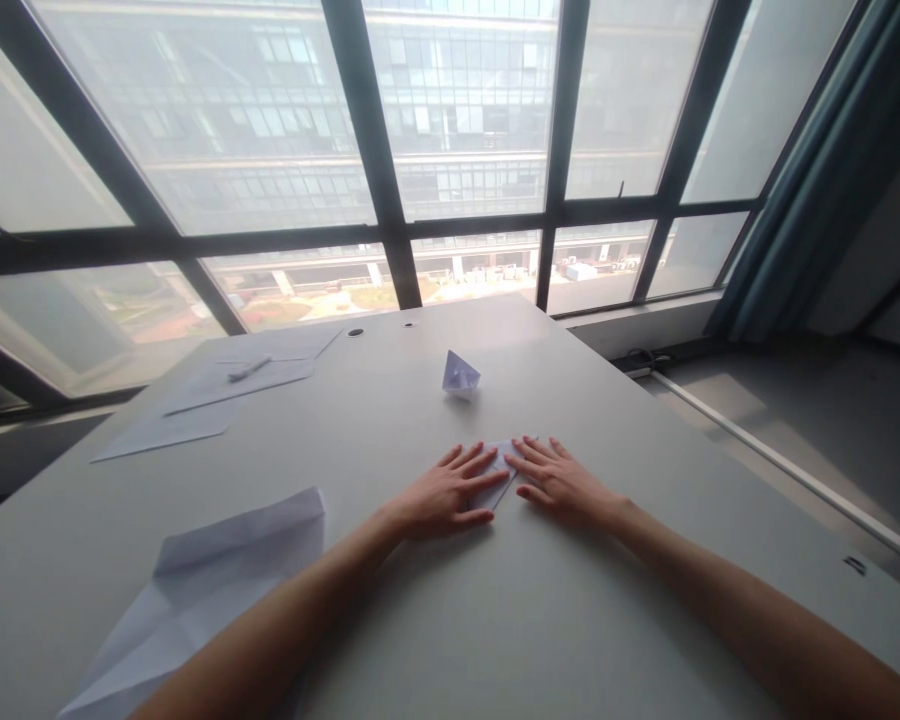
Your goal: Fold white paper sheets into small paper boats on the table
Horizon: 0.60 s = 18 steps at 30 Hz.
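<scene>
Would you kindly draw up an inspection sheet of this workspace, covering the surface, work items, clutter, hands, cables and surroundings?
Surface: white table, with a round dark opening near its far edge.
Work items: folded paper lies flat under the hands; a small paper model stands beyond it.
Clutter: creased sheet beside the left forearm; flat sheets farther off, with a small pale object on top, too unclear to name.
Hands: left hand and right hand both palm down, fingers spread, touching the folded paper.
Cables: what looks like a dark cable beyond the table's right edge.
Surroundings: dark window frame, a building outside, blue-grey curtain at right.
</scene>
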### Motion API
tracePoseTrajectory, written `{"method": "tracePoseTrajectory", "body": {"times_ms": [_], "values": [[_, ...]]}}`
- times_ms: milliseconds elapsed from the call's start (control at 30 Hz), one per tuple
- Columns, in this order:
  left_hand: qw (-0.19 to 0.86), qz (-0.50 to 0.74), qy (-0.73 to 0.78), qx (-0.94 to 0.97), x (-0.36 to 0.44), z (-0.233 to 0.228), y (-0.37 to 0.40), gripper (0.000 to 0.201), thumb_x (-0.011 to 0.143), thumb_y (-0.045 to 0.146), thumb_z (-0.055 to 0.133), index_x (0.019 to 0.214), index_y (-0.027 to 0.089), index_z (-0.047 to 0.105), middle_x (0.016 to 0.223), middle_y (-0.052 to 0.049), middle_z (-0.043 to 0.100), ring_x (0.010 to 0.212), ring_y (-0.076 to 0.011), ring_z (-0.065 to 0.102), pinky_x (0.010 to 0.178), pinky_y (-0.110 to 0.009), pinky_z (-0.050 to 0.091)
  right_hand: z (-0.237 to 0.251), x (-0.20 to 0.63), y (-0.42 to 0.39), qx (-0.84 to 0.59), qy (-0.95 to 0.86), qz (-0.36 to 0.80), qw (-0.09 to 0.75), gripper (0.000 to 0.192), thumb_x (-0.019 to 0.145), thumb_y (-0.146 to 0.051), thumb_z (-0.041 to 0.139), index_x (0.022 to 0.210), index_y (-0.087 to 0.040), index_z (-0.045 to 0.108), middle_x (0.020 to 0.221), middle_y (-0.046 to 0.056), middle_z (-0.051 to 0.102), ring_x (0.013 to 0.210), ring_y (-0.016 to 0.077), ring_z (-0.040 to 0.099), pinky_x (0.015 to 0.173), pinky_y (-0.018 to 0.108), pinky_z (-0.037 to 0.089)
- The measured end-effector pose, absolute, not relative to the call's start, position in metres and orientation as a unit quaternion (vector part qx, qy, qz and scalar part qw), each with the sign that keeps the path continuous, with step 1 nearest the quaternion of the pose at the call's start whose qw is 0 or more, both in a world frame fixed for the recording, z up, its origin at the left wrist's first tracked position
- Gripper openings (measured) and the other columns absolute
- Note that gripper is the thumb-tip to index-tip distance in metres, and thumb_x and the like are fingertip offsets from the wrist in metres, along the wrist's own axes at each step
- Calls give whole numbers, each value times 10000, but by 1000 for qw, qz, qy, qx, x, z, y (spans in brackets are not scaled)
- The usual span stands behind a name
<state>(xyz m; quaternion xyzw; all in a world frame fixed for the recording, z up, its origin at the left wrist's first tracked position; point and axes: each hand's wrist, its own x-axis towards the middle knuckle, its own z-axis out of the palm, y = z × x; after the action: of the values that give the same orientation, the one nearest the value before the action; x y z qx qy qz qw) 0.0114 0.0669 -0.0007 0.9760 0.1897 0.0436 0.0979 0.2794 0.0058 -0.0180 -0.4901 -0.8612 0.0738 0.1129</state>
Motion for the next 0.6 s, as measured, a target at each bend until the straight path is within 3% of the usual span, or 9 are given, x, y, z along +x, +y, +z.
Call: {"method": "tracePoseTrajectory", "body": {"times_ms": [200,400,500,600], "values": [[89,96,225,965,14,-3,63,530,984,460,508,1493,351,405,1584,-24,337,1482,-297,230,1196,-498,206,-17,278,6,-503,-854,46,124,524,1015,-506,375,1491,-289,411,1567,103,359,1441,295,315,1148,531,253],[90,125,267,951,16,-10,65,465,976,311,520,1440,290,490,1549,-58,398,1457,-287,298,1191,-504,242,-8,274,2,-524,-840,13,139,462,977,-475,484,1400,-294,524,1445,105,511,1302,305,451,1062,497,357],[98,120,272,950,16,-12,67,506,973,299,521,1473,278,442,1555,-62,389,1457,-264,305,1198,-491,234,-8,274,1,-529,-836,13,146,456,971,-473,493,1388,-294,530,1410,101,537,1275,296,467,1051,487,364],[102,113,268,951,15,-12,67,548,992,300,492,1521,321,351,1570,-45,363,1463,-262,291,1195,-498,228,-14,276,3,-524,-839,29,145,490,986,-464,459,1434,-267,483,1476,111,478,1366,288,393,1106,477,311]]}}
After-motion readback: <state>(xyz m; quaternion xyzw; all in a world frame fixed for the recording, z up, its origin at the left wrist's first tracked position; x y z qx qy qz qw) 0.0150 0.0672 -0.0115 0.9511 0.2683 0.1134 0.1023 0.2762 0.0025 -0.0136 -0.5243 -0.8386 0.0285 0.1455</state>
